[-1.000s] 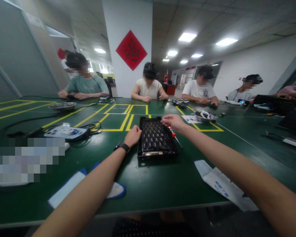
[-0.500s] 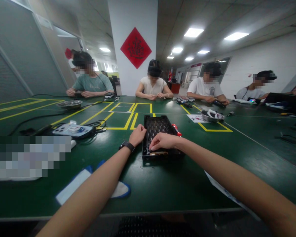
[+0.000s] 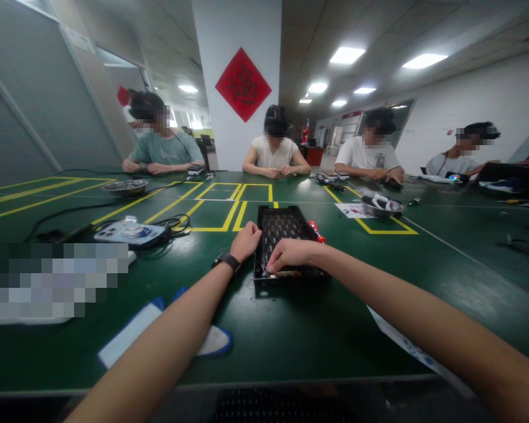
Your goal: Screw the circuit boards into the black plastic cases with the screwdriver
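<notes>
A black open-topped case [image 3: 283, 226] with a patterned inner floor lies on the green table in front of me. My left hand [image 3: 247, 239], with a dark watch on the wrist, is closed against the left wall of the case. My right hand [image 3: 288, 255] reaches over the near left corner inside it, thumb and fingers pinched together. Whatever is between those fingertips is too small to make out. Beside them, along the near edge, runs a pale strip [image 3: 286, 274]. A red tool handle [image 3: 316, 231] shows past the right wall of the case.
Blue-and-white gloves [image 3: 214, 341] lie under my left forearm, a printed sheet [image 3: 405, 341] under the right. Further left are a light-coloured device [image 3: 130, 232] and cables. Metal bowls [image 3: 381, 207] stand beyond. Several people sit across the table.
My right fingertips have moved slightly down toward the near edge of the case, still pinched. My left hand is unmoved. Across the table, a person at the right has shifted their hands.
</notes>
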Tool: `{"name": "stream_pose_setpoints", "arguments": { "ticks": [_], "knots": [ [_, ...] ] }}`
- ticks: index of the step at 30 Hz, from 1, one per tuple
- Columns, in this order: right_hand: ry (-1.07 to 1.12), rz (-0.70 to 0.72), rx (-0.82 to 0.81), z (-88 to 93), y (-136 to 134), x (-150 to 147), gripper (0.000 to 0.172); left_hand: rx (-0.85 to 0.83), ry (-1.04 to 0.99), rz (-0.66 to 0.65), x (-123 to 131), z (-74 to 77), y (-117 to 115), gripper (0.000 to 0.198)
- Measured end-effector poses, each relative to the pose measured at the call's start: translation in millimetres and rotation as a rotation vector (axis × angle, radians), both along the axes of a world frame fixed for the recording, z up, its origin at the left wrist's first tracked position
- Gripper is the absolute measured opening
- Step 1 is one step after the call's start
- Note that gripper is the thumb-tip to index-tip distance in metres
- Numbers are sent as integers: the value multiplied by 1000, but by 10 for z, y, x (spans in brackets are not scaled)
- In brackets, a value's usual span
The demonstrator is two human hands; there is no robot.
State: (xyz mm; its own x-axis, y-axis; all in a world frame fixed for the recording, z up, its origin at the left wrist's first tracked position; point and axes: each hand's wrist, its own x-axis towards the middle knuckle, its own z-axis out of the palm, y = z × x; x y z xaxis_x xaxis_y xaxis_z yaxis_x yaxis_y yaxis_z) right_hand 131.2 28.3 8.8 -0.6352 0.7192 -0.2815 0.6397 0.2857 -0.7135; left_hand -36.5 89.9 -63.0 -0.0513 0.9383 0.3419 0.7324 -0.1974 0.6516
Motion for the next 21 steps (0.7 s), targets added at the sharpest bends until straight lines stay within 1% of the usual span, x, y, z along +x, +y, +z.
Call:
{"name": "stream_pose_setpoints", "arguments": {
  "ticks": [5, 9, 11, 12, 13, 15, 16, 17, 19, 21],
  "knots": [
    [-76, -63, 26, 48, -51, -49, 9, -11, -10, 4, 17, 21, -19, 12],
    [-86, -36, 42, 33, -49, -93, 10, 3, -18, 4, 14, 15, -18, 12],
    [-79, -25, 84, 64, -13, -98, 11, 5, -19, 6, 8, 13, -15, 12],
    [-62, -42, 127, 99, 19, -85, 12, 4, -18, 4, 5, 13, -15, 11],
    [-48, -76, 188, 145, 60, -55, 14, 2, -17, 2, 2, 15, -15, 10],
    [-78, -214, 355, 250, 171, 63, 18, -4, -20, 0, -2, 20, -17, 10],
    [-152, -301, 444, 294, 235, 152, 19, -6, -23, 2, -3, 23, -19, 10],
    [-281, -415, 522, 323, 301, 256, 17, -8, -27, 5, -3, 25, -20, 11],
    [-390, -543, 538, 311, 427, 489, 15, -11, -29, 12, 0, 26, -23, 13],
    [-457, -613, 483, 202, 526, 708, 13, -14, -24, 19, 4, 27, -24, 15]
  ]
}}
